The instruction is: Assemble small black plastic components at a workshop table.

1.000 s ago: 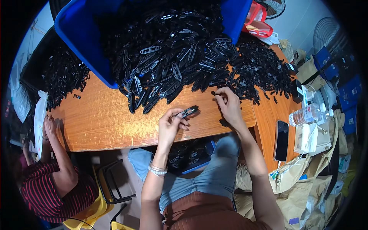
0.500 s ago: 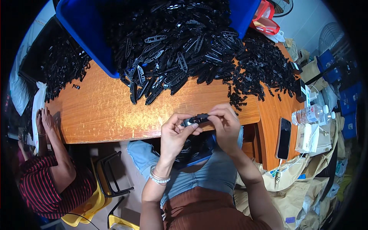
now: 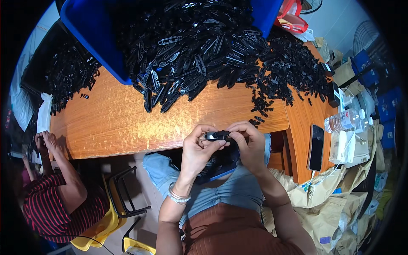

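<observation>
Just past the near table edge, above my lap, both hands meet on one elongated black plastic part [image 3: 218,135] with a shiny left end. My left hand [image 3: 197,146] grips that shiny end between thumb and fingers. My right hand [image 3: 248,142] pinches the dark right end, its thumb and forefinger covering part of it. Whether a smaller black piece is being held against the part cannot be made out. A heap of similar long black parts [image 3: 199,63] spills from a blue bin [image 3: 93,40] beyond my hands. Small black clips [image 3: 293,63] are piled to its right.
The wooden table [image 3: 114,114] spans the front. A phone [image 3: 315,148] with a cable and plastic bottles [image 3: 340,121] stand at the right. A co-worker in a striped shirt [image 3: 63,206] sits at the left near another black heap [image 3: 70,76]. A dark-filled blue container [image 3: 216,170] rests on my lap.
My right hand has shifted slightly left and closer to my left hand along the part. The part now lies more level. The co-worker's hands have moved a little.
</observation>
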`<state>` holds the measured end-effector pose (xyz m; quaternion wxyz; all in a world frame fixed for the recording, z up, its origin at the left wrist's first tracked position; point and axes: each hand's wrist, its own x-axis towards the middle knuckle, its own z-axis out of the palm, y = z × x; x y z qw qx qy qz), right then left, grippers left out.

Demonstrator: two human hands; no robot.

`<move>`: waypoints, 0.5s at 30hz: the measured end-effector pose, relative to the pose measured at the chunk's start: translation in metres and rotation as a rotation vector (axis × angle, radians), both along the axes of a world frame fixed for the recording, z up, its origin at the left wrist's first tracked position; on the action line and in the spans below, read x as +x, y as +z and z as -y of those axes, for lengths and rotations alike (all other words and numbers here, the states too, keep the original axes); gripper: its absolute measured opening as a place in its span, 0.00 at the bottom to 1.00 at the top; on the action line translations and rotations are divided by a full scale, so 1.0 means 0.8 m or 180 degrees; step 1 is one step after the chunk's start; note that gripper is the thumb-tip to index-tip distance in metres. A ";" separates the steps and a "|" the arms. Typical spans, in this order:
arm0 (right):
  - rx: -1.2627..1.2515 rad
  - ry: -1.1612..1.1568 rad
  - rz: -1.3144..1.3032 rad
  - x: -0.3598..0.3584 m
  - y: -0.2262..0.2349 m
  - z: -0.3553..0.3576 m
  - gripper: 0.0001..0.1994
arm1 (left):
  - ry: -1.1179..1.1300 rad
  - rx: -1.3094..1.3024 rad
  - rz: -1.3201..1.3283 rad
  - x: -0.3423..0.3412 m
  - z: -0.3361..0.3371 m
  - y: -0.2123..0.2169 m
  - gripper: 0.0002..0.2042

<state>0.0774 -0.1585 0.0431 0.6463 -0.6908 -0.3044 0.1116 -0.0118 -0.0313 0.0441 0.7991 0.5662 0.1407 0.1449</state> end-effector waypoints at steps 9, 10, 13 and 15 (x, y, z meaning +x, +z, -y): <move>-0.0179 -0.0308 0.2031 0.004 -0.011 0.004 0.07 | 0.0162 -0.0201 0.0041 0.000 0.005 -0.001 0.10; -0.0197 -0.0107 0.1992 0.006 -0.010 0.003 0.09 | 0.0218 -0.0134 0.0012 0.000 0.004 -0.002 0.10; -0.0240 0.0059 -0.0102 -0.008 -0.016 0.004 0.13 | 0.0264 0.0228 -0.0014 -0.006 0.003 -0.006 0.10; -0.0289 0.0411 -0.0625 -0.004 -0.029 0.010 0.15 | 0.0292 0.0249 0.0085 -0.009 0.002 -0.007 0.09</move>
